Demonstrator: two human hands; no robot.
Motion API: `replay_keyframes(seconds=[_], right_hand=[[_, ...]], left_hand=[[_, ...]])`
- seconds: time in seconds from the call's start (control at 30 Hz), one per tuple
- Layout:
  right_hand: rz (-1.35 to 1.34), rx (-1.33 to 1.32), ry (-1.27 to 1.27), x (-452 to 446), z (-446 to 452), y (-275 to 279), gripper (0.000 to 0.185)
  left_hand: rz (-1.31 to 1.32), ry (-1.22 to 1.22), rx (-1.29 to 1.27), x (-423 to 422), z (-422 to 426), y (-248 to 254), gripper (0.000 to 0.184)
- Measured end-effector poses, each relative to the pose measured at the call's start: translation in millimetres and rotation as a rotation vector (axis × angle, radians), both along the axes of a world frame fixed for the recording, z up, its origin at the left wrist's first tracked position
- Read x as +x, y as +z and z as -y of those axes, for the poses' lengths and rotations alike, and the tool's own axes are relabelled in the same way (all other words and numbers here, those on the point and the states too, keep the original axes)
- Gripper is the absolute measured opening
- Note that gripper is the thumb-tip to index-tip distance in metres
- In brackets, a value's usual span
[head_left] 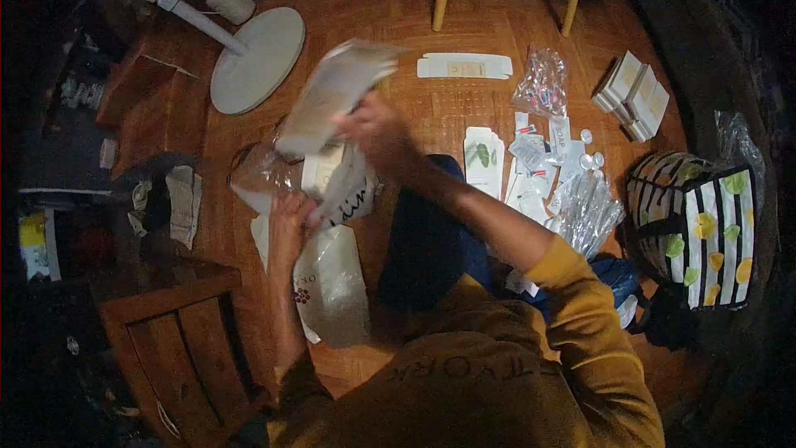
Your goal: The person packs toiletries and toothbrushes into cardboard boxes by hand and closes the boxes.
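Note:
My right hand (pixel 373 129), blurred by motion, is closed on a flat pale packet (pixel 332 95) that looks like stacked cardboard in clear wrap. Just below it, my left hand (pixel 292 220) grips a plastic bag (pixel 352 191) with black lettering, its fingers closed at the near edge. Inside the bag a pale flat piece (pixel 323 168) shows partly. Under the left hand a cream bag with printing (pixel 336 282) lies on the floor. Right of my knee rest a white leaf-print carton (pixel 482 162) and several small sachets (pixel 531 153).
A flattened carton (pixel 464 66), a clear bag of small items (pixel 543 83) and stacked boxes (pixel 634 98) lie on the wooden floor. A striped fruit-print bag (pixel 696 228) stands at right. At left are a round white base (pixel 259 62) and a wooden cabinet (pixel 178 340).

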State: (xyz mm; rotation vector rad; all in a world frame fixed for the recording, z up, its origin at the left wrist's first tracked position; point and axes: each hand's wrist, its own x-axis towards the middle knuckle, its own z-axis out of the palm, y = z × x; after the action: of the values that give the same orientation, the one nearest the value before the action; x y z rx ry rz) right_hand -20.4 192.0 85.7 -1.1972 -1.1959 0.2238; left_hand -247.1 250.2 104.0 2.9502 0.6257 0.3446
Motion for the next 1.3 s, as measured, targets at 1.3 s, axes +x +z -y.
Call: replay_keyframes(seconds=[1.3], right_hand=[[-0.055, -0.459, -0.517, 26.6, 245.4, -90.7, 0.015]], left_hand=[[-0.457, 0.395, 0.433, -109.6, -273.3, -14.1, 0.027]])
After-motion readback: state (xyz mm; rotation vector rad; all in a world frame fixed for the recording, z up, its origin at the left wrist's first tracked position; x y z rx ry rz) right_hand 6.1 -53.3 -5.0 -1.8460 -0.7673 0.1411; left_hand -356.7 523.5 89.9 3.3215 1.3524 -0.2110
